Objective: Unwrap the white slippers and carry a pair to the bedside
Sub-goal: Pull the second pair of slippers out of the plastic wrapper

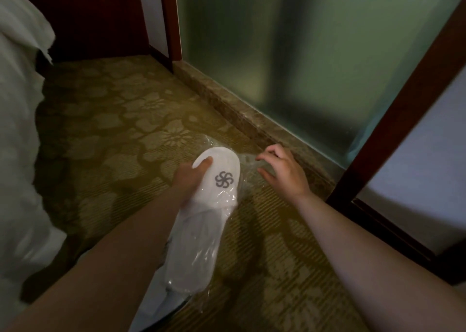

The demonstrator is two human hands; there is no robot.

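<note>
Your left hand [190, 180] holds the white slippers [211, 193] by the toe end, above the carpet [113, 119]. Your fingers are closed around the edge, with your thumb [203, 164] pressed flat on top. The top slipper shows a gray swirl logo [223, 179]. The heel end points back toward you.

Clear plastic wrap [199, 251] covers the back part of the slippers. It looks shiny and crinkled. The toe end sticks out of the wrap and is bare. More loose plastic bunches up just past the toe and to the right of it, near your other hand.

Your right hand [283, 170] is just beside the slippers, on their right. Its fingers are curled and a little apart, and the tips are at the loose plastic. You cannot tell if they are pinching it.

The carpet is yellow-green with a flower pattern. White bedding [17, 129] hangs down on your left. On your right is a frosted glass wall [315, 54] on a stone ledge [242, 114], with a dark wood frame [393, 119] next to it.
</note>
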